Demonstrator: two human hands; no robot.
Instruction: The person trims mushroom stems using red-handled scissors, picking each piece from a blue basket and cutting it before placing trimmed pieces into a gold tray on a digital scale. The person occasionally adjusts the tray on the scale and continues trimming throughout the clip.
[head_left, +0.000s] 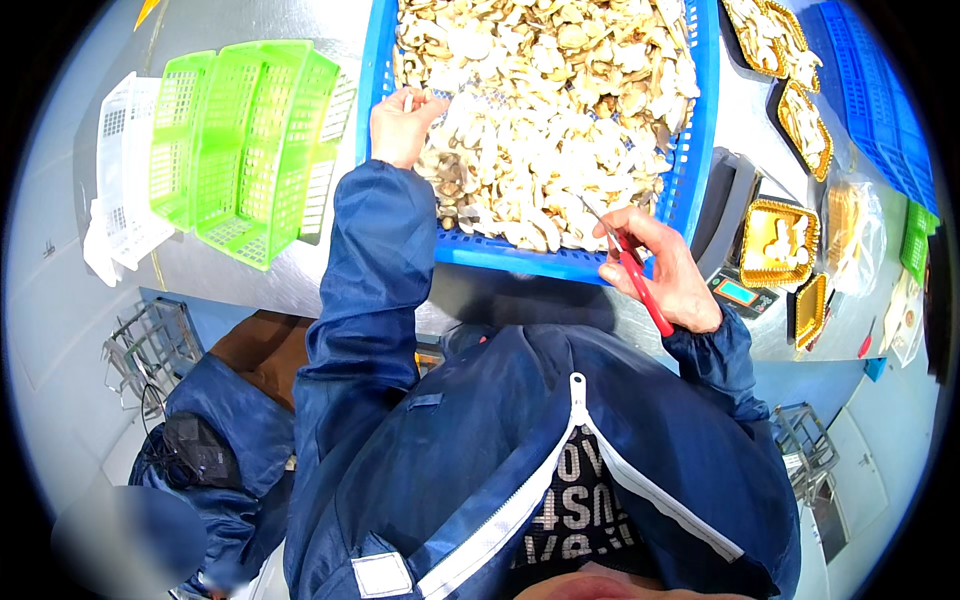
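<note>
A blue plastic crate in front of me holds a thick layer of pale sliced dried mushrooms. Over the crate's left side, my left hand has its thumb and fingers pinched on a small whitish piece, apparently a mushroom slice. At the near right corner, my right hand grips red-handled snips, their slim metal tips pointing over the mushrooms. The palm hides part of the tool, so whether its blades are apart is unclear.
Green plastic baskets and a white basket stand left. On the right, a digital scale bears a gold tray with a few slices. Filled gold trays and blue crates lie beyond. Another person is behind my left side.
</note>
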